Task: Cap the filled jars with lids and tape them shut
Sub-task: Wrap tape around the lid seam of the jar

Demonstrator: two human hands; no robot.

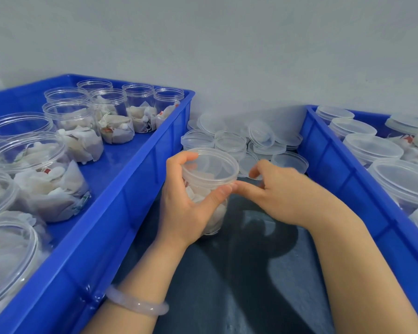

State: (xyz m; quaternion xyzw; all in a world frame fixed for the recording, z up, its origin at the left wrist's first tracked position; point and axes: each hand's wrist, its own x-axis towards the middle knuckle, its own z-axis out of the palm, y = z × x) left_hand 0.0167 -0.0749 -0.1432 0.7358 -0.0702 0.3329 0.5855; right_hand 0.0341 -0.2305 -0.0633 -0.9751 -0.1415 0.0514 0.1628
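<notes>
left crate [130, 189]: open jars [75, 121] | middle: lids [263, 141] | right crate [323, 155]: capped jars [369, 148]

We see the left hand [184, 208] wrapped round the jar [210, 180], its palm hiding most of the jar's wall on the 9 o'clock side. The pale packets inside are a blur. At the jar's 3 o'clock the right hand [282, 196] curls its fingers over the heap of lids [266, 145], and we cannot tell whether it pinches one (clear plastic against clear plastic). The jar hides the heap's near part. The left crate [130, 179] is cut off by the left and bottom edges, the right crate [328, 169] by the right edge, and both forearms by the bottom edge. Red print on packets in the left crate is too small to read.
</notes>
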